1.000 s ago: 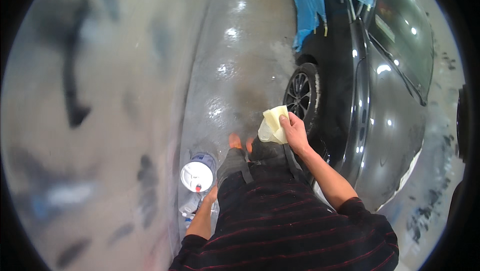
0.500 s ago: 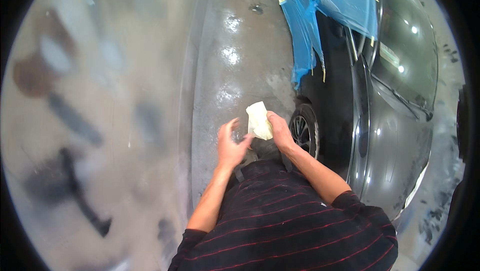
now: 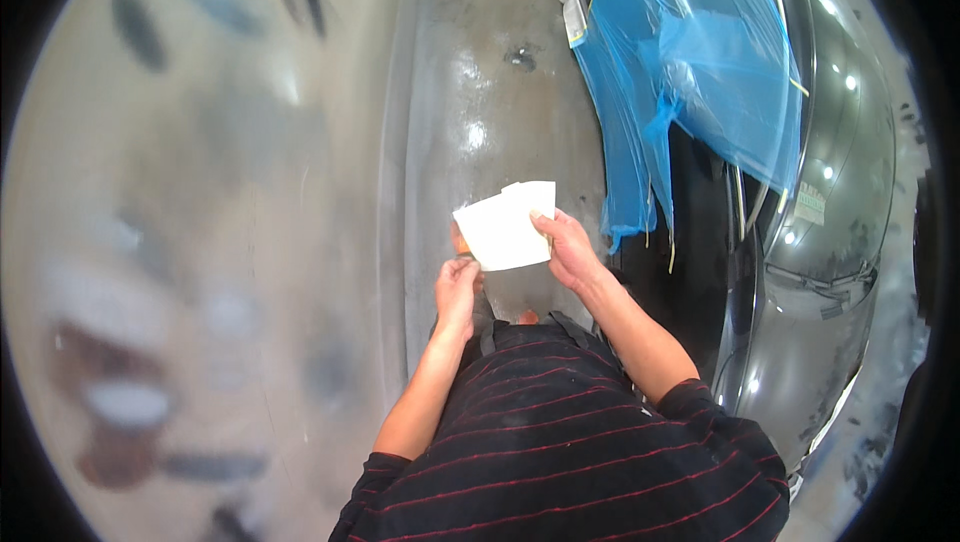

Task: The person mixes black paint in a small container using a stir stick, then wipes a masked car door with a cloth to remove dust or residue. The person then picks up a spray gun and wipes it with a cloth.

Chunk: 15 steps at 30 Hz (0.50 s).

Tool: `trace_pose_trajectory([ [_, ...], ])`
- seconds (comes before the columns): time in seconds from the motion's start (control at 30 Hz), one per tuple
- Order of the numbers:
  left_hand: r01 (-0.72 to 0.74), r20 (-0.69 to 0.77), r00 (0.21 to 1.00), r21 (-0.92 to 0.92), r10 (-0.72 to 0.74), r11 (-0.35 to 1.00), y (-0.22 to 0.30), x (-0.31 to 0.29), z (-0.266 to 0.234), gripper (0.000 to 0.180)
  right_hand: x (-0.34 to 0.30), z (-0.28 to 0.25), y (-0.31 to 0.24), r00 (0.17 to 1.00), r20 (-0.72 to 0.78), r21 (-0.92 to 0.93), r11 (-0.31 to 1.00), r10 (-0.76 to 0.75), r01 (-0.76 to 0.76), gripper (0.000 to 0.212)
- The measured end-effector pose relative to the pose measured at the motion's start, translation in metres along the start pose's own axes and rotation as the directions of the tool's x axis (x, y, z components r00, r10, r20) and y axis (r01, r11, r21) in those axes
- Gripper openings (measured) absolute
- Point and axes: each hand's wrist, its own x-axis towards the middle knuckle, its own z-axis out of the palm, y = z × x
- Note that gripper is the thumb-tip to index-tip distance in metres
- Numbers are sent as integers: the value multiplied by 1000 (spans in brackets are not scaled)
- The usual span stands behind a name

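A pale, creamy-white sheet (image 3: 508,232) is spread out in front of my waist; whether it is paper or cloth I cannot tell. Its right edge is pinched in my right hand (image 3: 574,252), with the thumb lying on top. My left hand (image 3: 458,287) is closed at the lower left corner, fingers pressed together on it. The sheet looks loosely folded, with a second layer showing along its upper edge.
A dark car (image 3: 690,242) stands close on my right, partly draped in blue plastic film (image 3: 720,82) held with tape strips. A smudged, pale wall (image 3: 250,202) runs along my left. Between them lies a wet, shiny grey floor (image 3: 500,122).
The crumpled sheet has been opened out wider and flatter. My left hand, previously loose with fingers apart, has closed on its corner. The view has moved forward along the car.
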Motion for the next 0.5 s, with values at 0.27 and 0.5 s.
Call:
trace_pose_trajectory([
  [0.27,-517,72,841,401,537,756,140,148,21,24,131,58,-78,977,-121,-84,983,-175,166,36],
  [0.5,-604,238,638,745,733,284,202,265,-11,38,218,102,-119,973,-164,-152,979,-163,138,38],
])
